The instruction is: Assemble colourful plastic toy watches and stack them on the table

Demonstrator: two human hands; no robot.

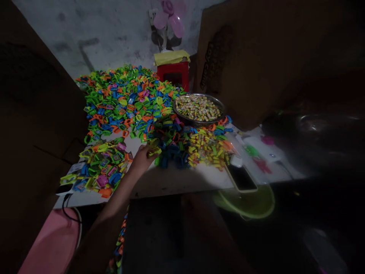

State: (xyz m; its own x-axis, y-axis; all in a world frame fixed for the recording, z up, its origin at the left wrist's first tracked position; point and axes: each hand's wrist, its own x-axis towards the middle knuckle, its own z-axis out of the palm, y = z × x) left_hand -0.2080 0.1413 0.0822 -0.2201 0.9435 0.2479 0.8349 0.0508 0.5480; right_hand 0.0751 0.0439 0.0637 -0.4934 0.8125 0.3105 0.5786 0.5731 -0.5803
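My left hand (140, 159) is over the front of the table, its fingers closed on a yellow-green plastic toy watch (154, 152). To the left of it lies a smaller heap of toy watches (107, 163) in mixed colours. Beyond it spreads a large pile of similar pieces (128, 99). A darker, shadowed cluster of blue and green pieces (172, 150) sits just right of the hand. Further right are many small yellow wrapped candies (207, 148). Below the table edge, a dim shape that may be my right hand (190, 203) shows in deep shadow; its fingers cannot be made out.
A steel bowl (222, 108) full of small wrapped pieces stands behind the candies. A phone (242, 178) with a white case on it lies at the front edge. Near the wall are a red stool (186, 74) and pink fan (171, 19). Cardboard (242, 57) rises at right; a green basin (256, 211) sits below.
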